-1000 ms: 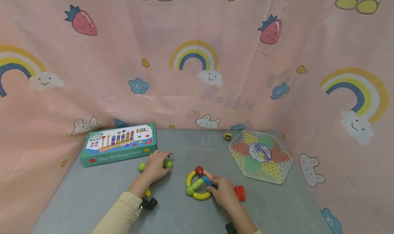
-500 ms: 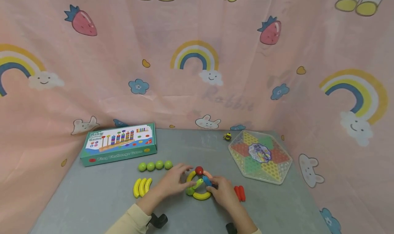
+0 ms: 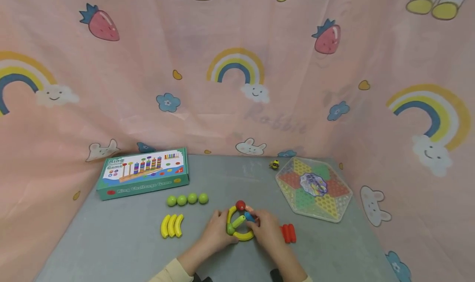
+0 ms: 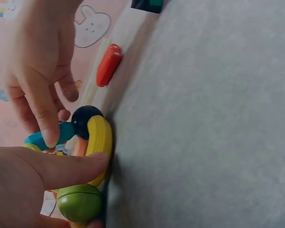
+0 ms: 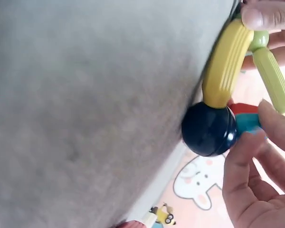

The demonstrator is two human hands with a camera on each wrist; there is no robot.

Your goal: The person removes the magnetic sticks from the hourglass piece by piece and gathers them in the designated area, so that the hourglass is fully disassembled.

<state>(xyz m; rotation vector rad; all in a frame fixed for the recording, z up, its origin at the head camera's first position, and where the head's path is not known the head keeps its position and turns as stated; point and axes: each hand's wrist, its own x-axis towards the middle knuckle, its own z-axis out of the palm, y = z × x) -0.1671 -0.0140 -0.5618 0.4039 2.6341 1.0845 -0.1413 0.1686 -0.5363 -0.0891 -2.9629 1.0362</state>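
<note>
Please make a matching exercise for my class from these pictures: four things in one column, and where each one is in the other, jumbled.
Things
1. Blue stick
2. Loose green balls
3. Red ball
4. Hexagonal board

Places
A. In a row in front of the box
B. On the far side of the ring
C. Lying flat at the right of the table
D. Pinched by the right hand

Pairs: 1-D, 2-A, 3-B, 4-C
</note>
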